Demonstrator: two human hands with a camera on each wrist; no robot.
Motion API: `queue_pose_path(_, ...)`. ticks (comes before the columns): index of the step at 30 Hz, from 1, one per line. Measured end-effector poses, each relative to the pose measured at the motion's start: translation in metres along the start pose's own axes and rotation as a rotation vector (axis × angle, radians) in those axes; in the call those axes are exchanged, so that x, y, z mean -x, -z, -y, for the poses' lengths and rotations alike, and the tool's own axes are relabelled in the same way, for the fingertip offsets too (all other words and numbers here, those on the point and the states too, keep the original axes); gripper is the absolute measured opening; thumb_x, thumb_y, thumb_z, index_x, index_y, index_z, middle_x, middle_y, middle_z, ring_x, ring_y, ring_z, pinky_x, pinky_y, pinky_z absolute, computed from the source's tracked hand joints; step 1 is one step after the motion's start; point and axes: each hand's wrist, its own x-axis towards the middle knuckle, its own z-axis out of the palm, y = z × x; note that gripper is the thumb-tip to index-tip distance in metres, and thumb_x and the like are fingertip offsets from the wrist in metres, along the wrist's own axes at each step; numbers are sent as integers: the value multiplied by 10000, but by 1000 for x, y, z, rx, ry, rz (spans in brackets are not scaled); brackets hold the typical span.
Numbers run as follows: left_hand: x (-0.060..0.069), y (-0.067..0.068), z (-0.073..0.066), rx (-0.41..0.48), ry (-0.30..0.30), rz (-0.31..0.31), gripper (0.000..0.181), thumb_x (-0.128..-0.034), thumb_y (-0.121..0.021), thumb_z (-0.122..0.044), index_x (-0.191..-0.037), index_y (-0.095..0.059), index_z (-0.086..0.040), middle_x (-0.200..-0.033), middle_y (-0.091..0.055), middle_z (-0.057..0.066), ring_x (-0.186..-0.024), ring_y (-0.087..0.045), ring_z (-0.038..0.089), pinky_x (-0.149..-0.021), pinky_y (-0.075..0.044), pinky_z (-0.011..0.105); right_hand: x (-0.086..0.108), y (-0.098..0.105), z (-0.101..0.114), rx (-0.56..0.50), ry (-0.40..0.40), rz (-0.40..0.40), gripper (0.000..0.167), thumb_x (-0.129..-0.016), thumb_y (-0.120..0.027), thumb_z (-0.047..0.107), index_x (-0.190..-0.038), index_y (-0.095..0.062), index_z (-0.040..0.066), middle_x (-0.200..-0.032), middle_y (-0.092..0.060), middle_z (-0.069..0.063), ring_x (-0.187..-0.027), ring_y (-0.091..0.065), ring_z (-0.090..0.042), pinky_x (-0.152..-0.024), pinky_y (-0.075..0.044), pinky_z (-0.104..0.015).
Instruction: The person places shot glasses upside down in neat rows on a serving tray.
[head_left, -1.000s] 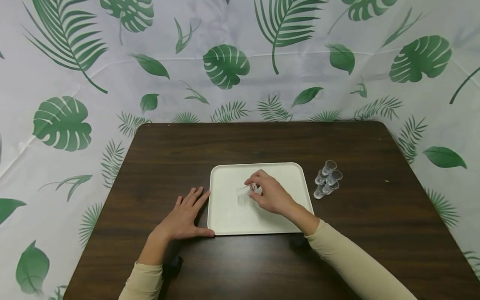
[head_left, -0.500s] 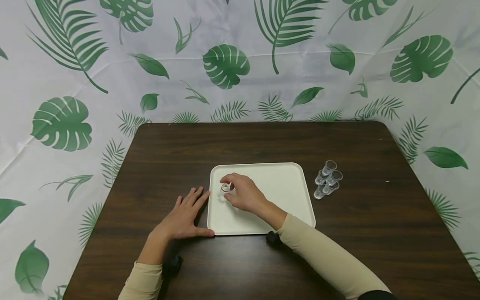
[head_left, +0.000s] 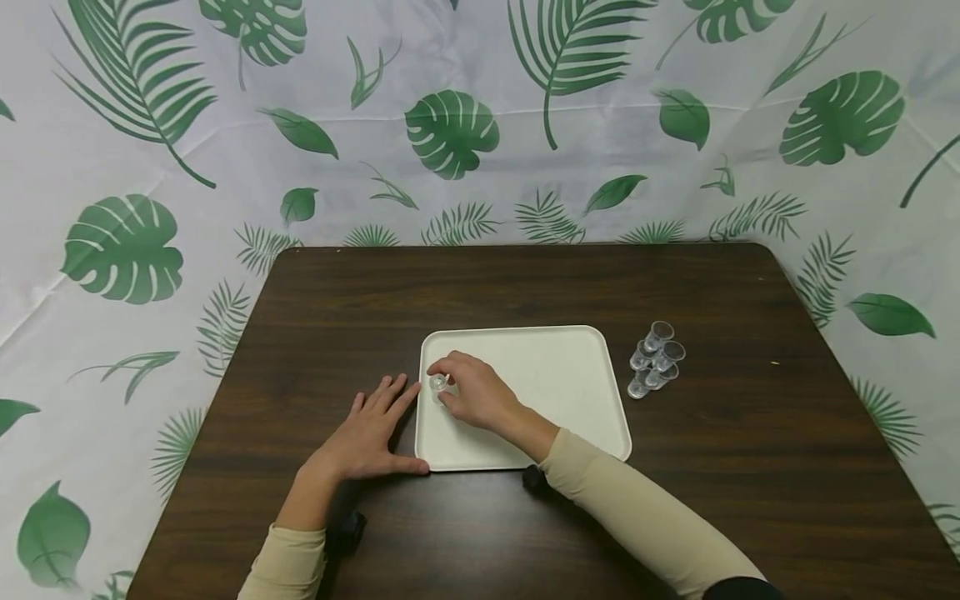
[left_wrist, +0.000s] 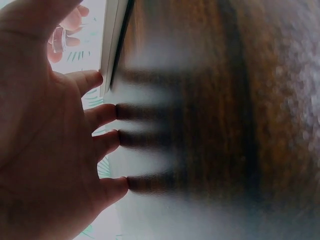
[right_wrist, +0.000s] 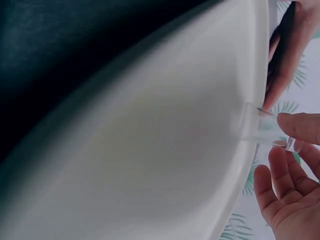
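Note:
A small clear shot glass point(head_left: 438, 383) is upside down at the left side of the white tray point(head_left: 540, 392). My right hand point(head_left: 480, 396) pinches it near its base between thumb and fingers. In the right wrist view the wide rim of the glass point(right_wrist: 252, 122) is against the tray or very close to it. My left hand point(head_left: 362, 442) lies spread on the table beside the tray's left edge, its thumb at the near left corner. The left wrist view shows those fingertips point(left_wrist: 120, 184) on the tabletop, with part of the right hand beyond.
Several clear shot glasses point(head_left: 654, 358) stand grouped on the dark wooden table point(head_left: 750, 467), to the right of the tray. Behind the table hangs a white cloth point(head_left: 517, 158) printed with green leaves.
My right hand has carried the shot glass left across the tray, turning it from tilted to upside down and lowering it near the left edge. The left hand has stayed put.

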Motion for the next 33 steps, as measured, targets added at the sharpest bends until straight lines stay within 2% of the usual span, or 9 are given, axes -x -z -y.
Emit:
queue_pose_path(11,1,-1,0,-7,8,-5,1174,-692,-706,-745,-1586,-194,-183,-1619,-165,148,-1479,-103,379,-1100,-121,681,1,-5,-1,8,2,5,352,-862,-725,81,-1207,-661,107,-1056,-635,-7,-911,-632,-182,-802,-498,-286)
queue_pose_path(19,1,-1,0,0,4,-4,1172,-694,-702,-748,-1587,-191,-187,-1621,-162,140,-1482,-98,372,-1099,-119,682,3,-4,-2,0,-23,19,479,-832,-741,79,-1292,-610,104,-1100,-628,-9,-918,-637,-165,-796,-504,-287)
queue_pose_path(28,2,-2,0,5,1,1,1169,-699,-705,-742,-1587,-190,-183,-1621,-156,143,-1482,-92,371,-1098,-112,686,10,9,-2,-43,-82,39,567,-834,-761,105,-1362,-554,137,-1161,-613,-44,-976,-635,-201,-814,-503,-336)
queue_pose_path(33,2,-2,0,6,-9,-10,1162,-705,-709,-731,-1584,-199,-167,-1616,-166,160,-1477,-102,389,-1091,-115,694,18,20,0,-72,-92,15,573,-830,-767,105,-1361,-555,143,-1150,-614,-57,-986,-630,-191,-826,-501,-361)
